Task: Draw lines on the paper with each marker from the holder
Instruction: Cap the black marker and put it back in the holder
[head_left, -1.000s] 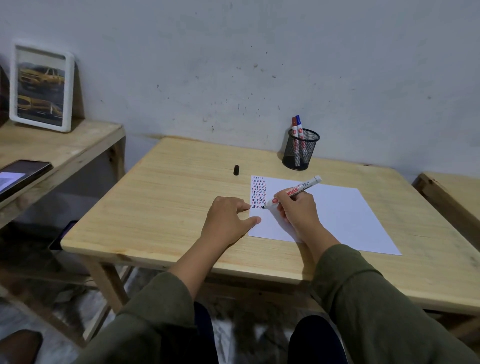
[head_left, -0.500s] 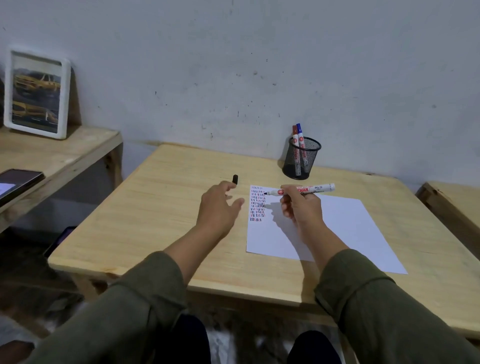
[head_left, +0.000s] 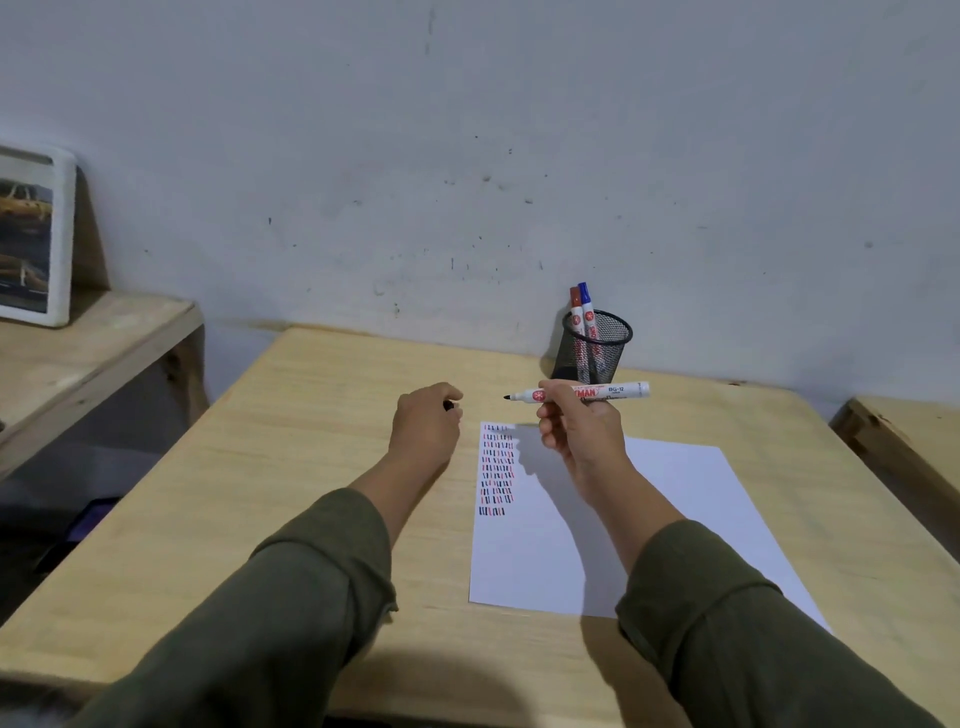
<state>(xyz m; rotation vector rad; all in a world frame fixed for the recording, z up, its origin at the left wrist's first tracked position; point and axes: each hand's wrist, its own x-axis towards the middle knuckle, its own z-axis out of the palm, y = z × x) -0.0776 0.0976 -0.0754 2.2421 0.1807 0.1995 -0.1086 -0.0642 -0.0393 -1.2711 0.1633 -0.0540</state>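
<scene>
My right hand (head_left: 579, 431) grips an uncapped black marker (head_left: 623, 390), held level above the paper with its tip pointing left. My left hand (head_left: 426, 423) has its fingers curled round the small black cap (head_left: 448, 405) on the table, left of the paper. The white paper (head_left: 649, 519) lies on the wooden table (head_left: 291, 467), with rows of short black, red and blue strokes (head_left: 497, 470) down its left edge. A black mesh holder (head_left: 595, 349) stands behind the paper by the wall, with a red marker (head_left: 575, 306) and a blue marker (head_left: 586, 301) upright in it.
A lower wooden shelf (head_left: 93, 353) stands to the left with a framed picture (head_left: 34, 234) leaning on the wall. Another wooden surface (head_left: 914, 436) juts in at the right edge. The grey wall runs close behind the table.
My right hand lifted the marker off the paper and turned it level. My left hand left the paper's edge, reached forward and closed on the cap. The camera tilted up.
</scene>
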